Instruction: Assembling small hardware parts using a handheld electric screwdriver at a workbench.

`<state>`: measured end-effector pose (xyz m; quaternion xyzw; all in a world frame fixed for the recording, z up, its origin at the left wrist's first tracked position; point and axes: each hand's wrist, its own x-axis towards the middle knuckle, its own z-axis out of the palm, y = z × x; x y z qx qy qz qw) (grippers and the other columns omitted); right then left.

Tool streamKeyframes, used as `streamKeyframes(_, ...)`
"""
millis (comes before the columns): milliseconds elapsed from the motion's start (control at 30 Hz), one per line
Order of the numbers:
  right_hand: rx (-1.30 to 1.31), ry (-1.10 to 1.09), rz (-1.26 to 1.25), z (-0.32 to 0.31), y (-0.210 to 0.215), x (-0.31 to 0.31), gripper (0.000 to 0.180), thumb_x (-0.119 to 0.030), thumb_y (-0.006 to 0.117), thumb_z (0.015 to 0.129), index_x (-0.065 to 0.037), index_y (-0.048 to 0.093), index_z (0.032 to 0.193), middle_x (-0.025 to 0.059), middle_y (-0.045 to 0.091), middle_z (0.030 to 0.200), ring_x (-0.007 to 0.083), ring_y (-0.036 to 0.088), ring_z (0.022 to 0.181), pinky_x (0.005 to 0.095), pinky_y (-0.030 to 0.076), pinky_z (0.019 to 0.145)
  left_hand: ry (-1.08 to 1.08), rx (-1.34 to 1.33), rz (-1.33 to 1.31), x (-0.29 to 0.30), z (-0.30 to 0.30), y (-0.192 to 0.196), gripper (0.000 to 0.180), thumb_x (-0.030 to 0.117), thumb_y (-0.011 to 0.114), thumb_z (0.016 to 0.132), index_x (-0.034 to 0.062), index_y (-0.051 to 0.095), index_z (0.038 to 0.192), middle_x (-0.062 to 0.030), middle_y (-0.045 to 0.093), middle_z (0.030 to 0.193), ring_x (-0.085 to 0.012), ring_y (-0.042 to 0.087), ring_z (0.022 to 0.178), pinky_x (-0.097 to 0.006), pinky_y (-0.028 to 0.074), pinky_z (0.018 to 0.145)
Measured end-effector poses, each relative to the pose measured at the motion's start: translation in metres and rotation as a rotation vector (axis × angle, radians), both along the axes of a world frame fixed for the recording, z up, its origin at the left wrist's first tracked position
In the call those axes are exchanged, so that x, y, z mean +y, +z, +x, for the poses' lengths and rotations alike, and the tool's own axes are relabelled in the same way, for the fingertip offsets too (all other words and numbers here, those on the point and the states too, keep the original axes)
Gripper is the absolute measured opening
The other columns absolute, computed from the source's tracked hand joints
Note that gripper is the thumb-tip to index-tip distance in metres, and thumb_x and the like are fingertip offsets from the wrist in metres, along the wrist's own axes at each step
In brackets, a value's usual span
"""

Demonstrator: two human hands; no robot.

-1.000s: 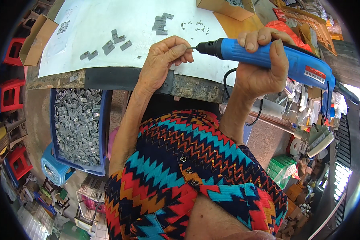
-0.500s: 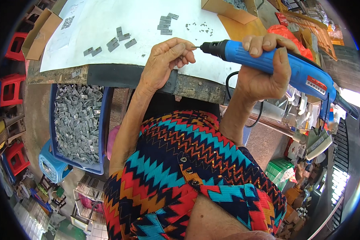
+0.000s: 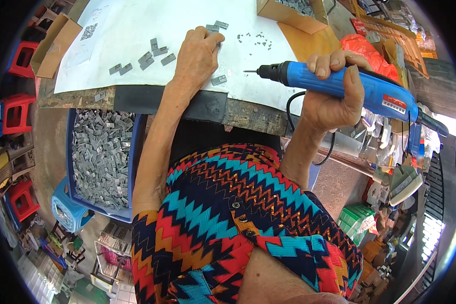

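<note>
Gripping the blue electric screwdriver (image 3: 349, 88) firmly by its stiff, rather heavy-looking body, the right hand (image 3: 334, 96) hovers beside the white sheet (image 3: 137, 30); left hand (image 3: 200, 53) presses fingertips onto small, light metal clips (image 3: 219, 79) there, easily pinched.

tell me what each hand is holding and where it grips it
The right hand holds the blue electric screwdriver, fingers wrapped around the middle of its barrel. The left hand rests on the white sheet among small grey metal pieces; whether it holds one cannot be told.
</note>
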<state>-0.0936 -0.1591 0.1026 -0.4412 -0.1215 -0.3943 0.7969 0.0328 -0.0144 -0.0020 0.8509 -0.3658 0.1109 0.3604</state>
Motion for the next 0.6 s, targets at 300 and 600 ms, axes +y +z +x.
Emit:
streamKeyframes(300,0.045,-0.029,0.069,-0.003,0.000,-0.001,0.021,-0.002,0.050,0.079,0.000,0.048,0.100,0.0123,0.053,0.076,0.0203,0.053,0.059,0.0382,0.042,0.062,-0.026,-0.117,0.016,-0.005,0.004,-0.009,0.013,0.004,0.058,0.076,0.0038,0.063,0.088,-0.0108,0.050,0.083,-0.0242,0.049,0.079,-0.034,0.043,0.071)
streamKeyframes(600,0.132,-0.065,-0.055,0.003,-0.003,-0.001,0.022,-0.007,0.051,0.078,-0.006,0.051,0.100,0.0099,0.048,0.077,0.0206,0.048,0.064,0.0374,0.037,0.066,-0.050,0.001,-0.048,0.014,-0.012,0.003,0.014,0.005,0.062,0.073,0.0011,0.062,0.086,-0.0116,0.054,0.085,-0.0260,0.050,0.082,-0.035,0.042,0.074)
